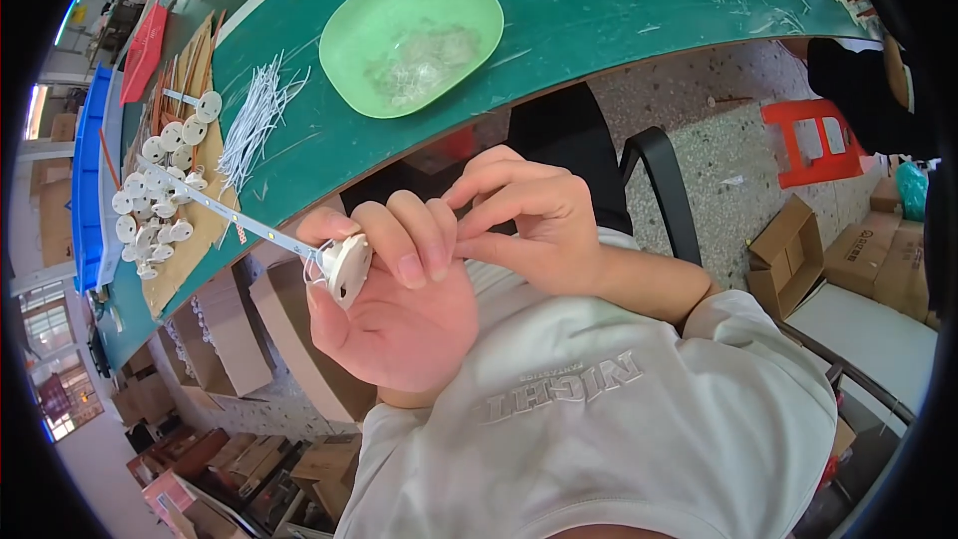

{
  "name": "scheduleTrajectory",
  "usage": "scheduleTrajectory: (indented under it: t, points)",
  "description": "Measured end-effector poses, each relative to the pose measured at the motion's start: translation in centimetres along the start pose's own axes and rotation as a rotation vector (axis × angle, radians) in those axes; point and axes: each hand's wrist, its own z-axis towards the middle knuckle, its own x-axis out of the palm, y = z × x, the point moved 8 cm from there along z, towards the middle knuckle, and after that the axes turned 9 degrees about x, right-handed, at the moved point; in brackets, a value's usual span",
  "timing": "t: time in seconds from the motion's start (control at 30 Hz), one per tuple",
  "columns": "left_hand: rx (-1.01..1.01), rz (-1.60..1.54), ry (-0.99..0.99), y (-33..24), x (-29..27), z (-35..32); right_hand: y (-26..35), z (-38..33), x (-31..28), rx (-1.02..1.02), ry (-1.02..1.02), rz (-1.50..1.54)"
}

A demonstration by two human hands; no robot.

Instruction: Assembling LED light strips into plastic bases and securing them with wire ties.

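Note:
Before my chest, my left hand [414,324] is closed with its palm turned up. Between its thumb and fingers sits a white round disc-shaped cap [348,268] with small holes. A narrow white LED strip [239,220] runs from the cap up and left toward the table, and thin pale wires loop beside the cap. My right hand [544,225] is close against the left fingertips, its thumb and fingers pinched together. What the pinch holds, if anything, is too small or hidden to name.
On the green table [559,10] stand a light green bowl [349,40] of small clear pieces, a bundle of white wires [257,125] and a cluster of white caps [160,210] on cardboard. A black chair armrest [664,190], a red stool [798,175] and boxes [868,260] are nearby.

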Motion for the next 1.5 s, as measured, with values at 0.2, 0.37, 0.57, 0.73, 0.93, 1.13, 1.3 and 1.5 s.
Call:
scheduleTrajectory:
  t: [0.2, 0.37, 0.57, 0.73, 0.93, 1.13, 1.3, 1.5]
  points:
    - [-0.015, 0.02, -0.009, -0.3, -0.7, -0.1, 2.5, 0.1, 0.5, -0.282, -0.009, -0.301]
    - [-0.012, 0.009, 0.006, 0.0, -1.5, 0.3, 2.3, 0.0, 0.7, -0.318, -0.038, -0.359]
    - [0.009, 0.052, 0.022, 0.7, -1.1, -0.1, 0.2, 0.1, -0.2, -0.149, -0.097, -0.155]
    - [-0.03, -0.008, 0.068, 0.7, -1.5, 0.0, -0.3, 0.0, -0.4, -0.099, -0.136, -0.144]
    - [0.013, 0.068, 0.078, 0.5, -0.8, -0.3, 0.2, -0.2, -0.2, -0.14, -0.08, -0.186]
    - [0.006, 0.095, 0.077, 0.4, -1.2, -0.7, -0.3, -0.2, 0.0, -0.07, -0.089, -0.202]
    - [-0.007, -0.005, -0.01, 0.3, -2.1, -0.4, -0.3, -0.1, 0.1, 0.014, -0.08, -0.179]
    - [-0.027, -0.053, 0.004, 0.6, -2.2, -0.4, 0.5, -0.2, 0.2, -0.149, -0.053, -0.295]
